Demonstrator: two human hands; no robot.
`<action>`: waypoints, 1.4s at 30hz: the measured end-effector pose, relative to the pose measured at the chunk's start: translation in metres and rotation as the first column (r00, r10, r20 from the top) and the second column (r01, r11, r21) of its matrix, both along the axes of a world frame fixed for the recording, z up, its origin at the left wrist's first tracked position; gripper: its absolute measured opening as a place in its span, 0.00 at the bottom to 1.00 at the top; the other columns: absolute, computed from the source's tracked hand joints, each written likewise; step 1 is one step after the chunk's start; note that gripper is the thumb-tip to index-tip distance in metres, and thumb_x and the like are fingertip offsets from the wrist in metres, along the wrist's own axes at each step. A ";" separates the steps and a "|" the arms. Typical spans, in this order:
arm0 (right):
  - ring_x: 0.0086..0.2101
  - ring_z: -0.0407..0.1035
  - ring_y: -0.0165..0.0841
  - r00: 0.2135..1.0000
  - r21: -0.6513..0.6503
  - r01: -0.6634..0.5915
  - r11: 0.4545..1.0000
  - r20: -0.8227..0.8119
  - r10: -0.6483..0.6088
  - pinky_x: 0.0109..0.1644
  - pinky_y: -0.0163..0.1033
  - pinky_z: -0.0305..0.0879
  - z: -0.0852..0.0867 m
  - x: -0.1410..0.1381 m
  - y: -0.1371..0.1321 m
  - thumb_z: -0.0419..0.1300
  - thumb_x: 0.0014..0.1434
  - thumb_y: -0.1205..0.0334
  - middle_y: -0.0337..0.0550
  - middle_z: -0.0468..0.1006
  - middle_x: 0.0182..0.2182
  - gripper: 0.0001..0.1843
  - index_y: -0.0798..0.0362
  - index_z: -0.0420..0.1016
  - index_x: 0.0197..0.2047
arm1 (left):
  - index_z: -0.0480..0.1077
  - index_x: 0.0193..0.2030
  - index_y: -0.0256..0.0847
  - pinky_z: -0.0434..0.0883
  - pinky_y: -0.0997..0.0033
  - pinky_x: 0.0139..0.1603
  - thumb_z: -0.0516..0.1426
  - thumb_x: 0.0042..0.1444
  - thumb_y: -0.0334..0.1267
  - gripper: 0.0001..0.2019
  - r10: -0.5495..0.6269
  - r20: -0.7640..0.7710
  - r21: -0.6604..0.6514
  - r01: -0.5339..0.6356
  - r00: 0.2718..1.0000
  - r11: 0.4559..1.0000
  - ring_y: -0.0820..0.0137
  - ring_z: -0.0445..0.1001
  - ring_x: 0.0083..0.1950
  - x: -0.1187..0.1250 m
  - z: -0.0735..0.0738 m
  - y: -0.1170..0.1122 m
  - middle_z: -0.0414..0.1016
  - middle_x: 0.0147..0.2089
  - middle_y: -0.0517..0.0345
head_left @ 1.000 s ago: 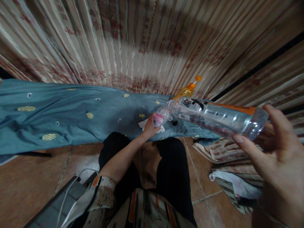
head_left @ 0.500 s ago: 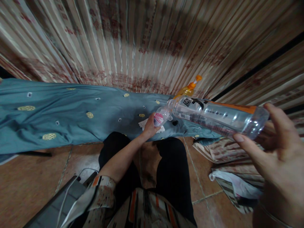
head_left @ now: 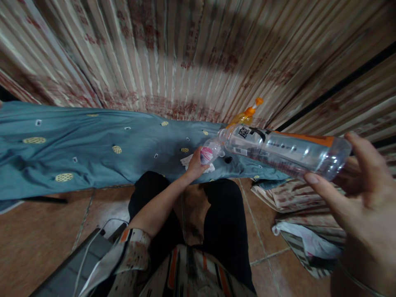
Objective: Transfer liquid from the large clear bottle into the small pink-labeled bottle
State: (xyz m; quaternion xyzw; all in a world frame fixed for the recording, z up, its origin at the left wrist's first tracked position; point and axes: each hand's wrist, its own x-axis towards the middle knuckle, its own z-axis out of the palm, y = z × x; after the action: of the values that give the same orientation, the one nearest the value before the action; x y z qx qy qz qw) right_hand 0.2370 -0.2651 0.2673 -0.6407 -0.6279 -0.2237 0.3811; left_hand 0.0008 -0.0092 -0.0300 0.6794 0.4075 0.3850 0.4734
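My right hand (head_left: pixel 359 198) grips the base of a large clear plastic bottle (head_left: pixel 278 150) with an orange and black label. The bottle lies nearly level in the air, its neck pointing left. My left hand (head_left: pixel 195 166) is wrapped around a small clear bottle (head_left: pixel 210 152) with a pink mark. The mouths of both bottles meet or overlap; whether they touch is hard to tell. Beneath the small bottle lies a white lacy cloth or tissue (head_left: pixel 186 161). A small black cap-like object (head_left: pixel 228 160) sits just below the big bottle's neck.
Behind the large bottle stands a yellow pump bottle (head_left: pixel 243 119) with an orange top. A teal patterned cloth (head_left: pixel 93 144) covers the long surface ahead. Pleated curtains (head_left: pixel 173 62) hang along its far side. Bunched fabric (head_left: pixel 312 243) lies on the tiled floor at right.
Hardly anything differs. The large bottle and my right hand have shifted very slightly; my left hand keeps its place on the small bottle.
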 end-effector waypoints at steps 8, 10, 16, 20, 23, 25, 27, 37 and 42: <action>0.56 0.98 0.67 0.999 -0.007 0.038 0.999 0.003 -0.038 0.53 0.74 0.99 -0.001 0.001 0.000 0.83 0.60 0.16 0.61 0.96 0.69 0.65 0.37 0.81 0.90 | 0.70 0.88 0.46 0.70 0.28 0.98 0.81 0.53 0.35 0.56 -0.019 0.025 0.015 0.018 1.000 1.000 0.36 0.78 0.91 0.000 -0.005 0.002 0.79 0.88 0.34; 0.55 0.98 0.66 0.999 0.004 0.037 0.999 0.022 -0.037 0.51 0.72 0.99 -0.001 0.001 0.002 0.83 0.59 0.15 0.61 0.96 0.67 0.65 0.38 0.82 0.90 | 0.70 0.88 0.45 0.71 0.28 0.98 0.81 0.53 0.35 0.55 -0.015 0.028 0.004 0.015 0.999 1.000 0.36 0.78 0.91 -0.001 -0.004 0.001 0.79 0.88 0.34; 0.55 0.97 0.66 0.999 -0.015 0.044 0.999 0.019 -0.044 0.53 0.73 0.99 0.001 0.000 0.003 0.82 0.60 0.13 0.60 0.97 0.66 0.66 0.39 0.81 0.90 | 0.70 0.87 0.46 0.72 0.26 0.98 0.80 0.52 0.33 0.55 -0.006 0.031 0.003 0.006 1.000 1.000 0.36 0.78 0.90 -0.001 0.002 -0.001 0.80 0.87 0.35; 0.58 0.97 0.65 0.998 -0.034 0.069 0.997 -0.008 -0.070 0.57 0.71 0.98 0.002 0.001 0.002 0.82 0.59 0.13 0.60 0.95 0.69 0.65 0.40 0.83 0.88 | 0.71 0.86 0.45 0.72 0.25 0.97 0.80 0.52 0.34 0.54 0.001 0.000 0.001 -0.001 1.000 1.000 0.35 0.79 0.90 0.000 0.005 -0.002 0.80 0.87 0.34; 0.60 0.96 0.66 0.998 -0.052 0.061 0.997 -0.030 -0.063 0.60 0.73 0.97 0.002 0.003 0.002 0.82 0.59 0.14 0.61 0.95 0.70 0.66 0.41 0.82 0.89 | 0.70 0.86 0.45 0.71 0.25 0.97 0.80 0.52 0.34 0.55 -0.008 0.006 -0.006 0.008 1.000 1.000 0.35 0.78 0.90 0.000 0.003 -0.001 0.80 0.87 0.34; 0.60 0.96 0.68 0.999 -0.049 0.036 0.998 -0.019 -0.037 0.60 0.76 0.97 0.002 0.004 0.002 0.83 0.59 0.14 0.62 0.95 0.68 0.66 0.41 0.82 0.89 | 0.70 0.87 0.44 0.71 0.26 0.98 0.81 0.52 0.33 0.55 -0.008 0.018 -0.006 0.008 1.000 1.000 0.35 0.78 0.90 0.001 0.001 0.000 0.79 0.87 0.33; 0.59 0.97 0.68 1.000 -0.039 0.024 0.999 -0.018 -0.025 0.58 0.75 0.98 0.002 0.004 0.003 0.84 0.58 0.14 0.62 0.96 0.66 0.66 0.41 0.82 0.89 | 0.70 0.88 0.44 0.71 0.26 0.97 0.81 0.52 0.33 0.56 -0.003 0.023 0.000 0.003 1.000 1.000 0.35 0.79 0.89 0.001 -0.002 0.001 0.80 0.87 0.33; 0.49 0.98 0.61 0.997 -0.011 0.053 0.999 -0.059 -0.054 0.49 0.66 0.98 0.006 -0.002 0.007 0.85 0.53 0.14 0.57 0.98 0.57 0.64 0.39 0.89 0.84 | 0.70 0.87 0.45 0.71 0.24 0.98 0.81 0.53 0.34 0.54 -0.014 0.023 0.032 0.013 1.000 0.999 0.35 0.78 0.91 -0.001 -0.007 0.002 0.79 0.88 0.33; 0.43 0.97 0.59 0.999 -0.009 -0.004 1.000 -0.043 0.003 0.46 0.66 0.98 0.010 -0.003 0.007 0.87 0.53 0.15 0.58 0.98 0.57 0.66 0.38 0.87 0.86 | 0.70 0.87 0.45 0.70 0.26 0.98 0.80 0.52 0.33 0.55 -0.023 0.027 0.019 0.022 0.999 1.000 0.36 0.78 0.91 -0.001 -0.002 0.002 0.80 0.87 0.34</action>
State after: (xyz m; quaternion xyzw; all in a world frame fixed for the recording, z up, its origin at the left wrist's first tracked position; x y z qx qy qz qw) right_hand 0.2342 -0.2577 0.2773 -0.6460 -0.6217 -0.2063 0.3920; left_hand -0.0006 -0.0075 -0.0325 0.6831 0.3897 0.3927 0.4767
